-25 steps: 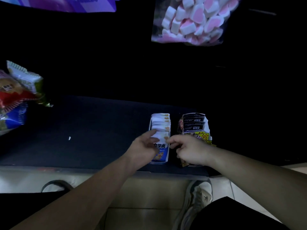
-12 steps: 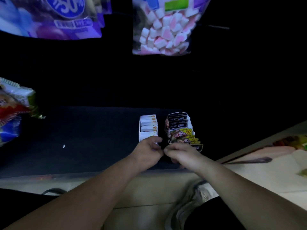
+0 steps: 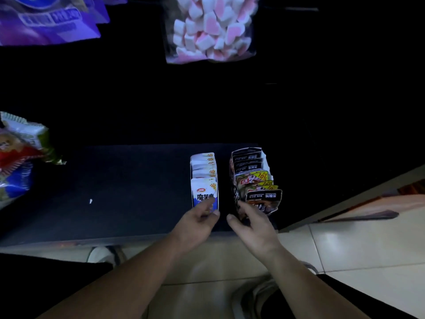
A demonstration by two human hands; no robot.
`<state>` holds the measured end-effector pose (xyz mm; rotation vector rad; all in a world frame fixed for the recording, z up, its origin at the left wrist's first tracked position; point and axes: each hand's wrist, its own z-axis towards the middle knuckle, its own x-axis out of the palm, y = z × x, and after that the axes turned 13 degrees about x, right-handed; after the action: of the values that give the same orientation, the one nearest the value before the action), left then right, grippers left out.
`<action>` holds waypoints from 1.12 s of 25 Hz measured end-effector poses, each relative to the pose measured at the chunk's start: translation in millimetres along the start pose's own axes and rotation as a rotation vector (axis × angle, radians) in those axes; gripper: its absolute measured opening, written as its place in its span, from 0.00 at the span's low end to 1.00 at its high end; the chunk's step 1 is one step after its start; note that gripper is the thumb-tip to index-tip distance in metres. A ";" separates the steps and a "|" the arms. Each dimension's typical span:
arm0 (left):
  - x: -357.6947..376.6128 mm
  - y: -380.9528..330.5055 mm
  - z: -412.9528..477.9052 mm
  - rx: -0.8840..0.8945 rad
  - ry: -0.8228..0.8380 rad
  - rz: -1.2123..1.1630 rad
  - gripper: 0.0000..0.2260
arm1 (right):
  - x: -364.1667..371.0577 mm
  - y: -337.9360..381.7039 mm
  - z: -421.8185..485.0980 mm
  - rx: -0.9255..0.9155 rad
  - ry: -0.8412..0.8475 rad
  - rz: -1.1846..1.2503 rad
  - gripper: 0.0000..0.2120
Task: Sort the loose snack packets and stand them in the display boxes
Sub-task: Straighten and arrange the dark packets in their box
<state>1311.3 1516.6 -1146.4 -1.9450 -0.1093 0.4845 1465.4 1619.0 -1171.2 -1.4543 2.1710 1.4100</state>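
hands apart: left hand (image 3: 197, 223) touches front white-blue packet (image 3: 203, 192); right hand (image 3: 255, 226), fingers loose, touches dark display box (image 3: 235, 195).

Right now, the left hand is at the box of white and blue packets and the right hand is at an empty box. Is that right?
Not quite. The dark box at the right hand is not empty: it holds a row of dark packets standing on end, as the head view shows. The left hand is indeed at the box of white and blue packets.
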 end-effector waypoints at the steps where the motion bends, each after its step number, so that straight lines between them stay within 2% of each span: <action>1: 2.0 8.4 1.6 -0.007 -0.019 -0.025 0.20 | 2.2 0.1 3.2 0.016 0.010 0.063 0.35; 3: 1.9 21.3 3.5 -0.031 -0.036 -0.071 0.20 | 3.9 5.0 4.8 0.038 0.012 0.119 0.36; 5: -0.3 24.4 3.1 -0.015 -0.028 -0.059 0.20 | 6.3 12.6 -0.5 -0.014 -0.008 -0.047 0.38; 7: -4.5 27.5 2.2 0.021 -0.029 0.029 0.20 | 16.8 22.5 -5.7 -0.057 0.017 -0.154 0.37; 10: -18.3 36.2 -1.3 0.052 0.055 0.292 0.20 | 37.7 36.5 -15.2 -0.052 0.062 -0.103 0.34; 13: -33.1 44.6 -9.2 0.064 0.120 0.325 0.22 | 56.8 37.7 -21.2 -0.104 0.072 -0.121 0.33; 16: -47.0 47.1 -16.0 0.066 0.066 0.276 0.22 | 67.8 34.8 -22.3 -0.126 0.099 -0.052 0.26; 21: -58.6 52.9 -34.5 0.043 -0.024 0.376 0.21 | 65.7 54.4 -47.7 -0.158 0.201 0.130 0.17; 22: -58.1 53.2 -36.5 0.052 -0.016 0.419 0.23 | 61.6 57.9 -50.9 -0.170 0.176 0.130 0.16; 24: -55.8 50.6 -34.8 0.110 0.005 0.587 0.25 | 49.2 61.9 -50.4 -0.173 0.024 0.084 0.13; 26: -54.0 35.2 -28.9 0.166 0.004 0.653 0.23 | 30.7 56.4 -37.4 -0.141 -0.160 0.131 0.02; 28: -50.7 19.0 -26.9 0.163 0.040 0.583 0.22 | 12.2 45.9 -25.3 -0.059 -0.224 0.178 0.14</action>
<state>1272.6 1470.6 -1140.0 -1.8068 0.5222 0.8052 1431.3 1595.2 -1137.0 -1.0804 2.1760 1.6212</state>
